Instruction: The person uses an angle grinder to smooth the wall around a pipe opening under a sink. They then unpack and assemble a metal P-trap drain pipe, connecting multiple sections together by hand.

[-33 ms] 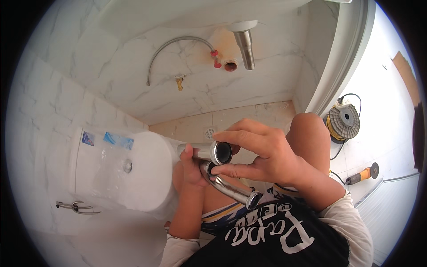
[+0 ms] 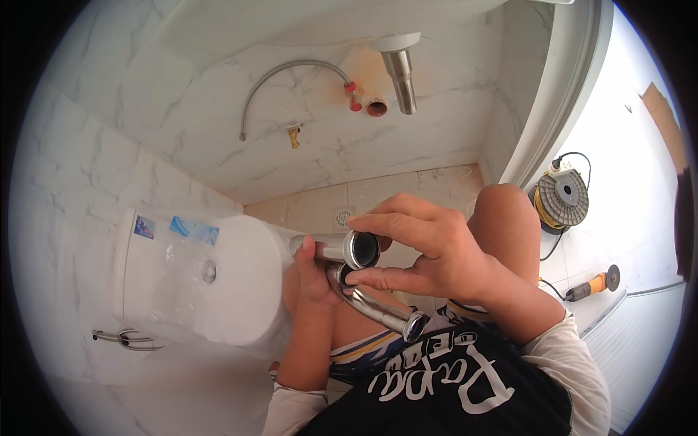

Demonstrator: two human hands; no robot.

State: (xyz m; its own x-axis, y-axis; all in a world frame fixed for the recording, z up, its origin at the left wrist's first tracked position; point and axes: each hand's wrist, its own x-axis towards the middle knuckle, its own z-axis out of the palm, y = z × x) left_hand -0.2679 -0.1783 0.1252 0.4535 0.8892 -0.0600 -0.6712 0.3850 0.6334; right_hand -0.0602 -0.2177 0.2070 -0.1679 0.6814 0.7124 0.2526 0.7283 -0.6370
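Note:
In front of me my left hand is closed around shiny chrome drain pipes. The upper one is a straight chrome pipe, its wide ringed mouth dark inside and facing right. Below it a curved chrome pipe slants down to the right, ending in a collar near my shirt. Whether the two are joined is hidden by my fingers. My right hand grips from the right: its fingers lie over the upper pipe's ring, and its thumb touches the curved pipe's open upper end.
Ahead, a metal tailpiece hangs under the basin, beside a round wall hole. A braided hose and a brass valve are on the wall. A toilet stands left; a cable reel and an angle grinder lie right.

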